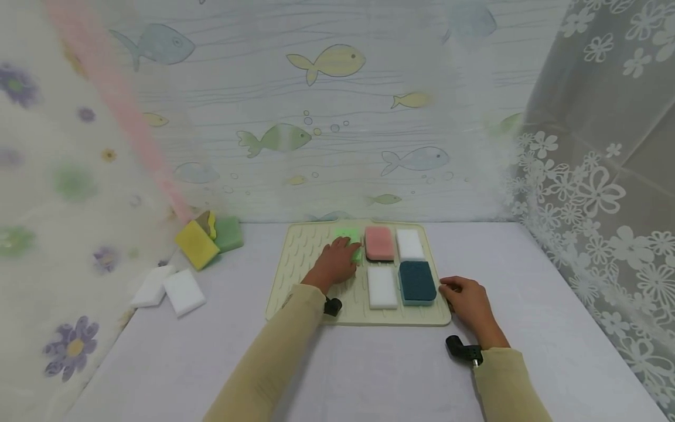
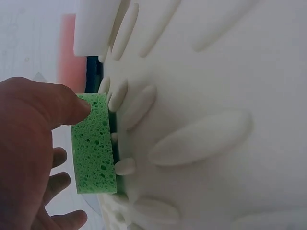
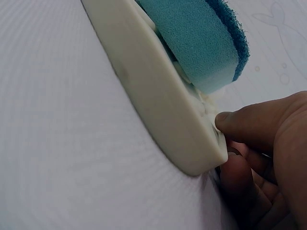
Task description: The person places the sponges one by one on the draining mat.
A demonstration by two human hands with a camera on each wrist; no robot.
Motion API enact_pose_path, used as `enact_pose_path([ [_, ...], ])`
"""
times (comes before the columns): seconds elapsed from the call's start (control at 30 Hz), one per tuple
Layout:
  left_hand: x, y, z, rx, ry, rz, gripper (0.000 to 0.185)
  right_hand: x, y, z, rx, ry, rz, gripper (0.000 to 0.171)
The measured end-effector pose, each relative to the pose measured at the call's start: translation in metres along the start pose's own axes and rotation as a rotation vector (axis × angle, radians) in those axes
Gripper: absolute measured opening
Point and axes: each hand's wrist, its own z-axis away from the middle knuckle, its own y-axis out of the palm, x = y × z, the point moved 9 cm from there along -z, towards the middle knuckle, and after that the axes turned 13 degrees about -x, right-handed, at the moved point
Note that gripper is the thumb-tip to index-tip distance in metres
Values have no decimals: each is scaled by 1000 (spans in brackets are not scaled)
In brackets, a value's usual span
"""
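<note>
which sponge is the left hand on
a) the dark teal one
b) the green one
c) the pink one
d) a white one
b: the left hand rests on the green sponge on the cream mat, thumb on its edge in the left wrist view, while the pink sponge, the dark teal sponge and the white sponges lie untouched beside it.

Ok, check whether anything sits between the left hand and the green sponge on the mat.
Nothing visible does. The left hand already rests on the green sponge, thumb on its edge, on the ribbed mat beside the pink sponge.
</note>
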Motion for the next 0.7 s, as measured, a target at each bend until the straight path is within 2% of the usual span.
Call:
enact_pose_path([
  [0.37,9,-15,14,-90,-28,-5,52,-1,1,-1,3,0,-4,34],
  [0.7,22,-34,38,-146,-60,23,49,0,1,0,5,13,4,34],
])
